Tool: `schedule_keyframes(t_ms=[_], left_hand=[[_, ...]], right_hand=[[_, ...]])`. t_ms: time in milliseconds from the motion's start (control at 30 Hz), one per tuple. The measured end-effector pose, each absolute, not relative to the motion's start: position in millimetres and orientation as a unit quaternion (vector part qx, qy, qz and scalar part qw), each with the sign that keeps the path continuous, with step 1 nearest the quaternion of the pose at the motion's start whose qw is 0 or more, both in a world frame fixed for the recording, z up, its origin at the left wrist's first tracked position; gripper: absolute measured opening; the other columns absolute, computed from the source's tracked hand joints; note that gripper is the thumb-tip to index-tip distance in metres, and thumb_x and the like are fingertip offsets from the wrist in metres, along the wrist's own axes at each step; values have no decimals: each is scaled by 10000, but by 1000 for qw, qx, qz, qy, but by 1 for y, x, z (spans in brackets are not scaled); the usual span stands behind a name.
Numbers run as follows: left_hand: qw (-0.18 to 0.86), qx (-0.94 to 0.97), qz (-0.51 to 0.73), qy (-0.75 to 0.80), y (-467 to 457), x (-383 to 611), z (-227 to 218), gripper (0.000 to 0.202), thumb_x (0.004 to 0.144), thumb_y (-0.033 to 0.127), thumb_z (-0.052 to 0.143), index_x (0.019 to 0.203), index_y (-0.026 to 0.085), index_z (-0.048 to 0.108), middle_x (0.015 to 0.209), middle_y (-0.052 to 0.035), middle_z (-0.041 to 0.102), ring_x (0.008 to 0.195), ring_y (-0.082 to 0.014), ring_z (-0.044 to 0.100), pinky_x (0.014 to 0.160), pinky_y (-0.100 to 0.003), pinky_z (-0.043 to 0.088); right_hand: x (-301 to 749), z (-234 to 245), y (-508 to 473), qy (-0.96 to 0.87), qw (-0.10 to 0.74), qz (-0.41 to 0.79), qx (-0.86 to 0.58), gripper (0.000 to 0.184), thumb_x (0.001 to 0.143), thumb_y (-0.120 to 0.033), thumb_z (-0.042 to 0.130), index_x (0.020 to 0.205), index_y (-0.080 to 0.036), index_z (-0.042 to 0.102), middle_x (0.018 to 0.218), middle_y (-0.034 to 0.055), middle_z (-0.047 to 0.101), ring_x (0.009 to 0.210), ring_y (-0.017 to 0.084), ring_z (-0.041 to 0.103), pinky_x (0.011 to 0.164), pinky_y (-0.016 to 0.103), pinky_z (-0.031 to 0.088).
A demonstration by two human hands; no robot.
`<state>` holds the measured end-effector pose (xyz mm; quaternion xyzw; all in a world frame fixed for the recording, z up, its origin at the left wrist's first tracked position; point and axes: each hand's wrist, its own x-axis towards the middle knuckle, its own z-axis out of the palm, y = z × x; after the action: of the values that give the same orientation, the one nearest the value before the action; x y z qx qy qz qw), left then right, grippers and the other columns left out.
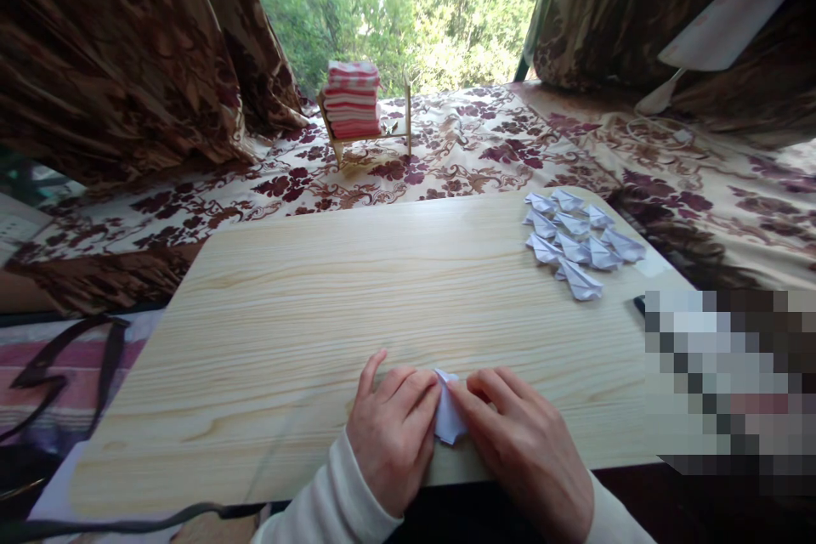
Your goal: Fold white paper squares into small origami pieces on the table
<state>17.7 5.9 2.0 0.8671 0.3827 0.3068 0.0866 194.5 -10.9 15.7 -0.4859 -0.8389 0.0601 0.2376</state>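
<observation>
1. Lying between the hands near the front edge of the bench (261,340), a folded paper piece (450,421) is pointing its narrow tip toward the bench's far side.
2. The left hand (390,425) is holding the piece's left flank, its fingers bunching closely while the little one is lifting away above the bench; its thumb's grip is not showing clearly.
3. The right hand (526,433) is holding the opposite flank, index finger pressing near the tip, the others curling just over the bench.
4. The paper is probably weighing almost nothing, staying stiff along layered folds but giving softly at thin edges; it is likely gripping well, yet creasing or tearing under force.
5. Both long folded sides are offering the best hold, leaving the tip free.
6. Similar paper pieces (572,248) are clustering at the bench's far right corner.
</observation>
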Motion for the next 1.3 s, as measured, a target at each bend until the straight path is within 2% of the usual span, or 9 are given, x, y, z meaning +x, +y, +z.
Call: schedule_keyframes(t_ms=[300,467,667,1000,1167,1300], left_hand=[[75,866,306,387,7,19,2,295,909,204,348,1025,169,617,995,-53,659,951,-185,546,1053,-484,192],[61,869,289,396,12,18,7,288,907,207,353,987,159,626,954,-57,654,928,-189,544,1033,-470,223],[41,877,272,393,16,19,8,272,903,218,384,1024,147,618,942,-52,648,910,-186,542,1023,-462,237],[30,869,280,408,13,22,6,270,897,207,384,994,158,631,946,-54,650,920,-189,536,1010,-452,279],[11,869,281,408,12,21,3,244,895,198,415,995,170,636,957,-46,654,930,-182,538,1003,-443,297],[0,871,279,404,11,21,3,254,909,198,399,1018,166,626,957,-41,661,932,-184,532,1004,-444,286]], right_hand=[[190,15,-9,-838,242,51,-486,281,953,-228,339,954,-150,609,777,64,557,715,169,505,633,300,429],[193,15,-9,-846,239,51,-474,281,951,-225,347,1081,-142,582,798,67,568,717,176,507,628,308,431],[195,15,-7,-843,228,57,-484,288,953,-229,333,984,-145,606,778,66,559,711,171,504,633,304,437],[191,18,-8,-862,228,27,-453,295,946,-166,312,1082,-120,570,785,74,555,700,185,489,620,320,429],[192,19,-8,-860,223,20,-458,262,932,-150,346,1034,-131,586,773,64,553,694,187,499,619,324,420],[194,17,-6,-824,237,85,-507,227,933,-183,374,907,-162,599,785,55,550,729,174,499,657,310,419]])
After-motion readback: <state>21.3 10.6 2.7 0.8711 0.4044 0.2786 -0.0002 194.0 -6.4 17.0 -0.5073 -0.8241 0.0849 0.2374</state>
